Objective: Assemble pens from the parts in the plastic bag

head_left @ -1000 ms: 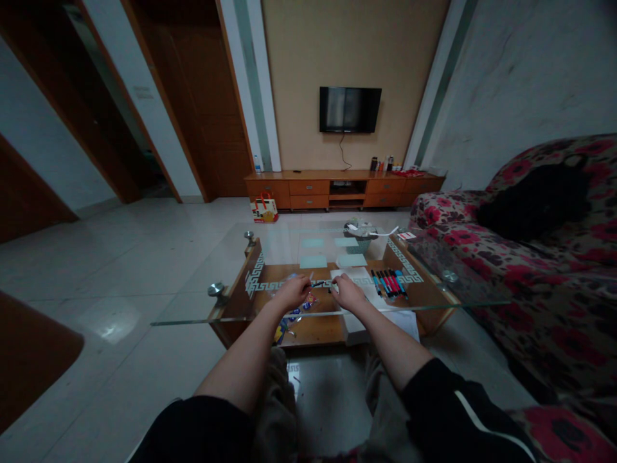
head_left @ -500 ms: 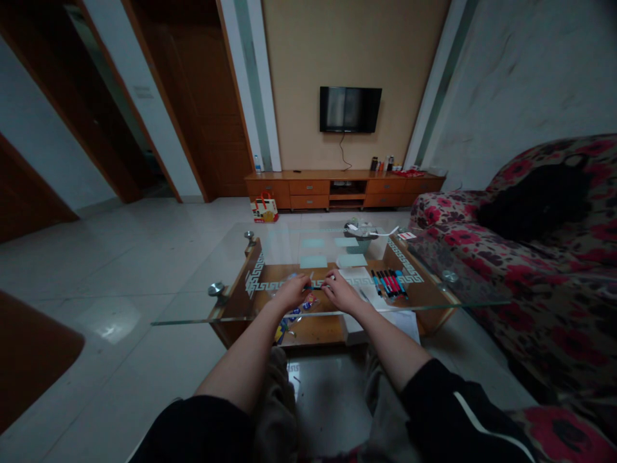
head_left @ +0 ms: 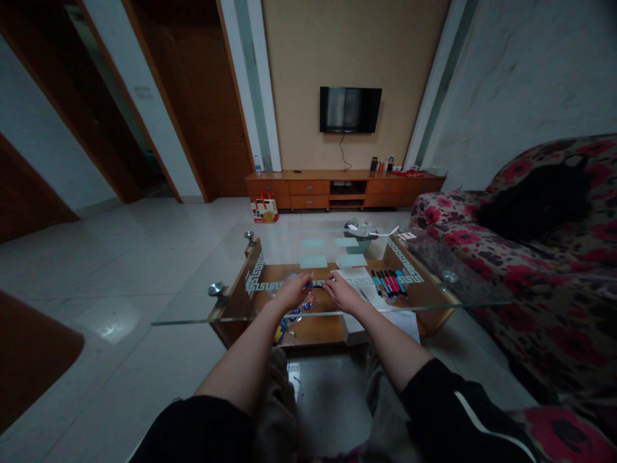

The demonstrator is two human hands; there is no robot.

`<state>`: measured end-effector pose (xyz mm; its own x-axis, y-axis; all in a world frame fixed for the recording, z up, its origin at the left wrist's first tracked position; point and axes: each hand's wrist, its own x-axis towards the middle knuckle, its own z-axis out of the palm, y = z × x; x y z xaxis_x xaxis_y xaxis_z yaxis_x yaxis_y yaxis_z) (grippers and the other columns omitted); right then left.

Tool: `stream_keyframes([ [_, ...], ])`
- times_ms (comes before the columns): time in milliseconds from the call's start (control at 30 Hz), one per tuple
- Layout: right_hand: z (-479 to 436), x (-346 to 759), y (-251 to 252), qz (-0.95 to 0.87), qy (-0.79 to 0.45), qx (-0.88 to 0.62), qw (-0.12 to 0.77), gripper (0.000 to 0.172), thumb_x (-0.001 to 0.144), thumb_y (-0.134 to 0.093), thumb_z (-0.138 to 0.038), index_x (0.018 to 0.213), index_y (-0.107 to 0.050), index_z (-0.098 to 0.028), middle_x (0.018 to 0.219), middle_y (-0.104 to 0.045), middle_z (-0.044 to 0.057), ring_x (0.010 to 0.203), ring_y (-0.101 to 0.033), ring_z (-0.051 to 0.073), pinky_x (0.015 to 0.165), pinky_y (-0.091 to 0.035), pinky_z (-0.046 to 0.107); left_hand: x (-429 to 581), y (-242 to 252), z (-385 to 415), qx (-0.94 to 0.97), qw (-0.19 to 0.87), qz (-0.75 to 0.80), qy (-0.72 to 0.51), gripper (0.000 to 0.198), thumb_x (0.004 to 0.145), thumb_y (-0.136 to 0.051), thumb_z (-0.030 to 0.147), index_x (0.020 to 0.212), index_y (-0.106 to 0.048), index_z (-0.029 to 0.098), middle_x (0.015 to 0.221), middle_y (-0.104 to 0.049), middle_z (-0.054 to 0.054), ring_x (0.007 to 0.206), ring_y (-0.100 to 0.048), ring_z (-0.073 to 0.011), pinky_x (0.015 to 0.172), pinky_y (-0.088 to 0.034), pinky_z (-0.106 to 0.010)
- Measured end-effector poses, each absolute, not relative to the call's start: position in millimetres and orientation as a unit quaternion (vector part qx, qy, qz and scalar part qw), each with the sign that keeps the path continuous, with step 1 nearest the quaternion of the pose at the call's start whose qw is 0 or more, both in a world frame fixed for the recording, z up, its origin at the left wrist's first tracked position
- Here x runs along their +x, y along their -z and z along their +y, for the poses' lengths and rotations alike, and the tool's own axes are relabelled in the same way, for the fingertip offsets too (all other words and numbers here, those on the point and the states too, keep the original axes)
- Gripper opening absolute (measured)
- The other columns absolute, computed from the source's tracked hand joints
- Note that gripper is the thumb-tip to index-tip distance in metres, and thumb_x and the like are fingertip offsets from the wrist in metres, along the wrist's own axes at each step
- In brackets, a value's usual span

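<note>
Hands first: I have my left hand (head_left: 290,292) and right hand (head_left: 343,292) each pinched shut on an end of one marker (head_left: 315,285) over the glass table (head_left: 193,308), cap on or off I cannot tell, while the other markers (head_left: 389,283) lie untouched right of the grip.

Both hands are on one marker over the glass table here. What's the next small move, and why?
Probably the left hand should let go, leaving the marker in the right hand. Both hands pinch its opposite ends just above the glass table, and the row of markers lies on the right hand's side, so that hand seems better placed to set it there.
</note>
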<state>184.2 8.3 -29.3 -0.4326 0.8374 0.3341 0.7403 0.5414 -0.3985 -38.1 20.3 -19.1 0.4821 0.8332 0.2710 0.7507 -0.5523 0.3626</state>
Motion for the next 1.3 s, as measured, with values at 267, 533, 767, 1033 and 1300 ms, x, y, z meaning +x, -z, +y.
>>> stream_keyframes([
  [267, 8, 183, 23, -0.843, -0.096, -0.47, 0.243, 0.025, 0.1, -0.047, -0.029, 0.091, -0.068, -0.018, 0.102, -0.056, 0.006, 0.087, -0.056, 0.014, 0.076, -0.042, 0.024, -38, 22, 24, 0.859, 0.103, 0.464, -0.188, 0.015, 0.091, -0.055, 0.026, 0.097, -0.067, 0.023, 0.091, -0.071, -0.005, 0.088, -0.065, -0.0201, 0.078, -0.046, -0.027],
  [533, 8, 182, 24, -0.846, -0.091, -0.462, 0.248, 0.024, 0.099, -0.047, -0.025, 0.09, -0.068, -0.018, 0.101, -0.057, 0.006, 0.086, -0.056, 0.014, 0.076, -0.042, 0.024, -38, 24, 25, 0.865, 0.099, 0.457, -0.184, 0.023, 0.094, -0.051, 0.028, 0.104, -0.071, 0.023, 0.095, -0.073, -0.006, 0.09, -0.066, -0.0204, 0.08, -0.047, -0.027],
  [767, 9, 183, 26, -0.851, -0.086, -0.455, 0.25, 0.024, 0.099, -0.047, -0.025, 0.091, -0.069, -0.018, 0.101, -0.059, 0.006, 0.086, -0.058, 0.015, 0.075, -0.042, 0.024, -37, 22, 24, 0.862, 0.098, 0.465, -0.178, 0.024, 0.094, -0.051, 0.029, 0.103, -0.072, 0.024, 0.096, -0.073, -0.006, 0.089, -0.066, -0.0196, 0.08, -0.047, -0.026],
  [1033, 10, 188, 24, -0.859, -0.073, -0.448, 0.239, 0.018, 0.095, -0.054, -0.026, 0.096, -0.07, -0.018, 0.106, -0.058, 0.007, 0.088, -0.06, 0.015, 0.076, -0.045, 0.024, -37, 18, 18, 0.859, 0.099, 0.472, -0.171, 0.018, 0.094, -0.052, 0.029, 0.096, -0.069, 0.022, 0.092, -0.071, -0.006, 0.087, -0.065, -0.0196, 0.077, -0.046, -0.025],
  [1300, 3, 185, 19, -0.843, -0.066, -0.471, 0.251, 0.023, 0.097, -0.051, -0.036, 0.105, -0.066, -0.02, 0.116, -0.053, 0.007, 0.088, -0.059, 0.015, 0.079, -0.046, 0.027, -34, 8, 13, 0.864, 0.091, 0.456, -0.193, 0.011, 0.091, -0.055, 0.024, 0.097, -0.064, 0.021, 0.1, -0.066, -0.006, 0.091, -0.062, -0.0189, 0.081, -0.046, -0.026],
])
